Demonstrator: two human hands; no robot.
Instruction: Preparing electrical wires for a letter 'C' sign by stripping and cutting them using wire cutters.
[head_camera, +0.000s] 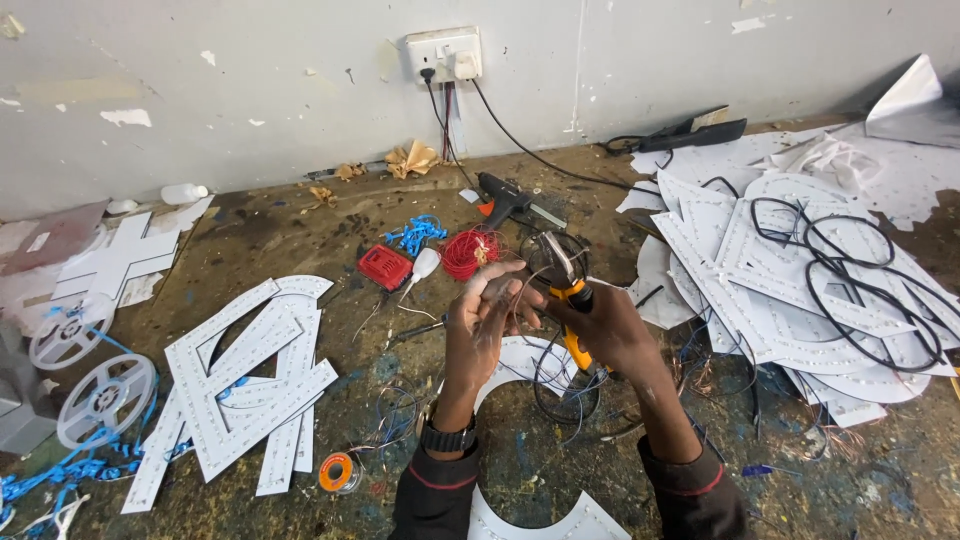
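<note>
Left hand (483, 318) pinches a thin wire (522, 290) between fingertips. Right hand (608, 325) grips yellow-handled wire cutters (562, 275), closed round the handles, tip at the wire. Red wire spool (469, 253) lies behind on the floor.

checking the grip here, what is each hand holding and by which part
The right hand holds pliers by their yellow handles, jaws pointing up. The left hand pinches a thin wire near its end, close to the plier jaws.

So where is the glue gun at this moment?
In the head view, the glue gun lies on the floor near the wall, below the wall socket, just above the red wire coil.
</note>
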